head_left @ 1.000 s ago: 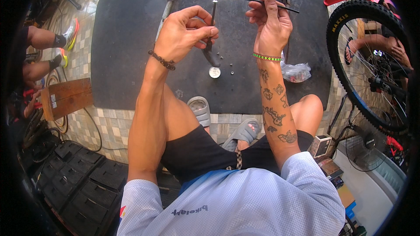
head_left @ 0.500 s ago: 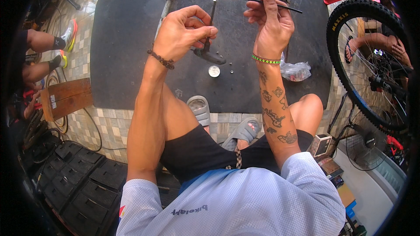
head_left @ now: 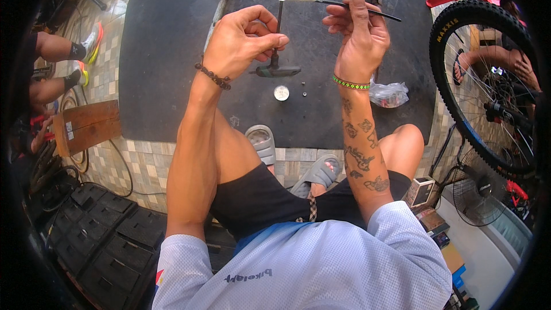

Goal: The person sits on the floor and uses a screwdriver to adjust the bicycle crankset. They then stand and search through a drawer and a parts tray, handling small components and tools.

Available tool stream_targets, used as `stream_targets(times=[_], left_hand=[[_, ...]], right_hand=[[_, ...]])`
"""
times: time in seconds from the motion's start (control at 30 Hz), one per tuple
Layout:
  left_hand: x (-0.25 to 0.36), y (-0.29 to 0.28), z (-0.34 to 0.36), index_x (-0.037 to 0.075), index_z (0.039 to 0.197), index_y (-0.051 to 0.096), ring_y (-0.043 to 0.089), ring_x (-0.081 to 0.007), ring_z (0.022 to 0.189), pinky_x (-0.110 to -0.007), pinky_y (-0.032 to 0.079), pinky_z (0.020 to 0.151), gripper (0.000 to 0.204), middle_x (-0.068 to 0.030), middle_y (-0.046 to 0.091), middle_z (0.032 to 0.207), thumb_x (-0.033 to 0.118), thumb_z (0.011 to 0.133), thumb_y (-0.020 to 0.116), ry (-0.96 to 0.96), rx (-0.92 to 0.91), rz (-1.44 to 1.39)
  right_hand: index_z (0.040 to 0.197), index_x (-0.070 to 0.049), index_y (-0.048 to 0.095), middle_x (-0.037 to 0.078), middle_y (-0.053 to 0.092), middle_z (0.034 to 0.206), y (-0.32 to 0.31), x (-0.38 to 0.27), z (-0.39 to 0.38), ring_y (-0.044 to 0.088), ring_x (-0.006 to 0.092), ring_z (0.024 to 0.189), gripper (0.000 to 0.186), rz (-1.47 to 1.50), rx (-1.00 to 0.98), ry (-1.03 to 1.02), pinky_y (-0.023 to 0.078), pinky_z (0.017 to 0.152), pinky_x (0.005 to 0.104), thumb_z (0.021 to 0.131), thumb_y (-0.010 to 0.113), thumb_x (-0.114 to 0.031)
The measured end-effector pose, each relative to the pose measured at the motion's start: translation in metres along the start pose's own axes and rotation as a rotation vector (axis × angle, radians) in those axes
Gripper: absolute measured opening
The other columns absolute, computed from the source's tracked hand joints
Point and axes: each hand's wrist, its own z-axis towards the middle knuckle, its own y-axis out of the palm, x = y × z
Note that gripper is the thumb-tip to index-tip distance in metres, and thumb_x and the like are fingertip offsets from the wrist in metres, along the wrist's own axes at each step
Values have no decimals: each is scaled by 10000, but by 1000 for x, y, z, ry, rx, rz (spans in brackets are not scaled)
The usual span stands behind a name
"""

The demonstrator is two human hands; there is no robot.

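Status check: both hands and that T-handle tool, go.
Left hand pinching the T-handle tool upright. Right hand gripping thin rod level, tool tip at its left end. Small round cap on black mat, nothing blocking.

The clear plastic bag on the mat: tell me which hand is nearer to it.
Right. The right hand is raised just above the plastic bag, wrist beside it; the left hand is farther left, on the T-handle tool.

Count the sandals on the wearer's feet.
2: left sandal and right sandal, both at the mat edge between the knees; the right one partly hidden by the thigh.
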Motion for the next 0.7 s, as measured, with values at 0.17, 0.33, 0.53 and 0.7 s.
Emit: stream_targets(times=[0.17,0.33,0.53,0.7], left_hand=[[-1,1,1,30,1004,721,720,-77,718,-237,577,638,211,-62,811,852,162,931,869,15,1,44],[-2,1,1,28,1003,719,712,-79,710,-239,573,635,205,-63,806,847,154,933,865,-4,-10,14],[-5,-2,5,44,1064,698,766,-109,815,-239,609,681,205,-59,806,916,157,977,845,-20,-66,42],[-8,-5,3,43,1127,706,786,-134,843,-250,620,697,192,-71,815,957,159,1012,807,34,-55,-26]], right_hand=[[1028,-18,716,169,816,867,-1,3,3,785,205,686,282,-53,24,-26,549,586,268,1074,745,-295],[1033,-18,714,169,817,871,1,2,2,786,202,692,288,-18,12,-31,550,585,270,1073,746,-301],[1036,-20,713,164,820,881,-6,4,6,788,202,706,296,-2,1,-30,559,600,273,1069,750,-311],[1023,-27,709,136,815,868,-12,15,6,771,179,700,273,-84,23,-10,557,612,271,1078,738,-293]])
